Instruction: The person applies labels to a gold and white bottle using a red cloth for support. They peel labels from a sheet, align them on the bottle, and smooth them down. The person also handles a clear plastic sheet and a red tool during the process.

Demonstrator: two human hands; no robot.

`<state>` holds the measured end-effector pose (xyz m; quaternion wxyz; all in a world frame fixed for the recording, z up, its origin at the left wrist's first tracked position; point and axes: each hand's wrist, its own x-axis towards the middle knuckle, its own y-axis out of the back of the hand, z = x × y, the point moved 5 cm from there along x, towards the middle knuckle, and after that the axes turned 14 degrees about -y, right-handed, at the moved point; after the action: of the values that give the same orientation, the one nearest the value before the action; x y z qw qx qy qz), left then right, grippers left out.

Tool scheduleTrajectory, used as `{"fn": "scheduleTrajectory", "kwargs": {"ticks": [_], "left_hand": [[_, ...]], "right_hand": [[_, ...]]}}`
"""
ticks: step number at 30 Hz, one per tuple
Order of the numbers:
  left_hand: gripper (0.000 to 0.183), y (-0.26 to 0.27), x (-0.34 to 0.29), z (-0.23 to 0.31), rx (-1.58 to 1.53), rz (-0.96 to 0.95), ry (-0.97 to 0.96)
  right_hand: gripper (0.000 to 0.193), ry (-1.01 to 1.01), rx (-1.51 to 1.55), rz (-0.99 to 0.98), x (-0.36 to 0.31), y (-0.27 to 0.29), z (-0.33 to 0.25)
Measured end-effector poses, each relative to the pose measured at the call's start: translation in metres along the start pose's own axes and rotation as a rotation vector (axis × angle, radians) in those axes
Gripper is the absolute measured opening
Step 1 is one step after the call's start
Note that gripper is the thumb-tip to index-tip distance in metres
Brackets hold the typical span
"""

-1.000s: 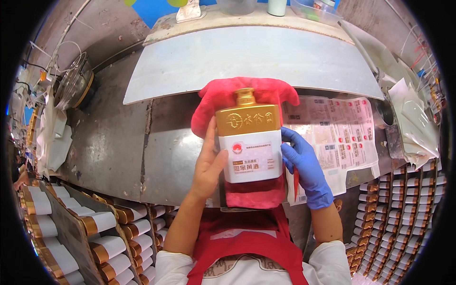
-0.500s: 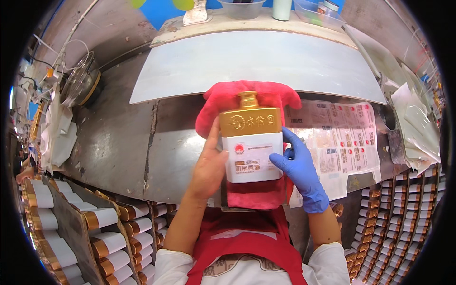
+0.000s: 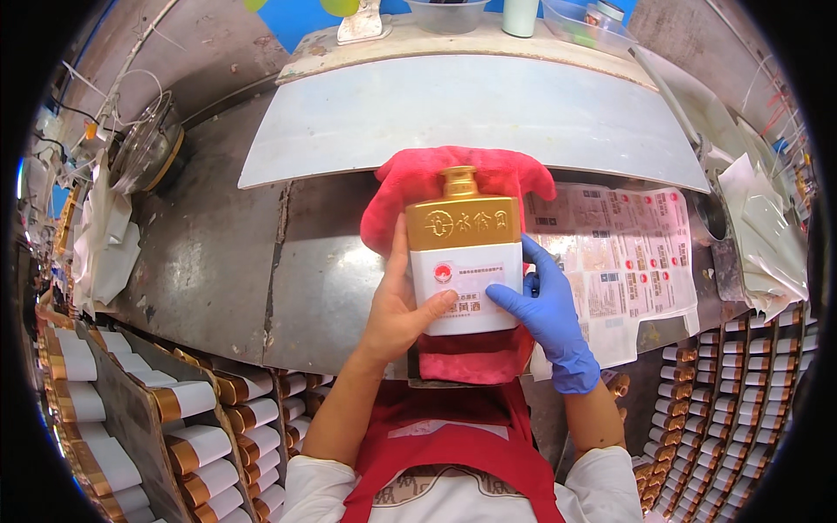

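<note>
A flat, square-shouldered bottle (image 3: 466,261), gold on its neck and shoulder and white below, is held up in front of me. My bare left hand (image 3: 403,305) grips its left side, the thumb lying on the white front over part of the printing. On the right side, my right hand (image 3: 540,301) in a blue glove grips it, thumb on the front and fingers round the edge. Beneath the bottle a red cloth (image 3: 384,205) is draped over some support that I cannot make out.
A sheet of printed labels (image 3: 641,261) lies on the metal table (image 3: 200,270) at the right. Beyond the cloth is a pale board (image 3: 471,113). Racks of gold-and-white bottles (image 3: 200,444) stand at lower left, with more bottles (image 3: 715,410) at lower right. Paper sheets (image 3: 758,227) hang at far right.
My left thumb has moved from the bottle's left edge onto its front. The right thumb has slid slightly inward. The bottle has shifted a little to the right.
</note>
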<state>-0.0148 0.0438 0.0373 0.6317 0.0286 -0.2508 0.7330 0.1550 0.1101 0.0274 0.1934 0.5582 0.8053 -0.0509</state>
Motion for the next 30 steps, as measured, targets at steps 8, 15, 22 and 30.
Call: {"fn": "scheduleTrajectory", "kwargs": {"ticks": [8, 15, 22, 30], "left_hand": [[0.095, 0.002, 0.000, -0.001, -0.001, 0.018, 0.013], [0.098, 0.005, -0.001, -0.003, -0.022, 0.005, 0.018], [0.099, 0.004, 0.000, -0.002, -0.020, -0.001, 0.017], [0.099, 0.005, -0.001, -0.004, -0.045, -0.004, 0.021]], "right_hand": [[0.075, 0.007, -0.011, -0.006, -0.001, -0.001, -0.002], [0.076, -0.005, -0.002, -0.019, -0.001, -0.001, -0.001], [0.078, -0.051, -0.030, -0.028, 0.000, 0.002, 0.001], [0.080, -0.044, -0.005, -0.051, 0.003, 0.004, 0.009]]}}
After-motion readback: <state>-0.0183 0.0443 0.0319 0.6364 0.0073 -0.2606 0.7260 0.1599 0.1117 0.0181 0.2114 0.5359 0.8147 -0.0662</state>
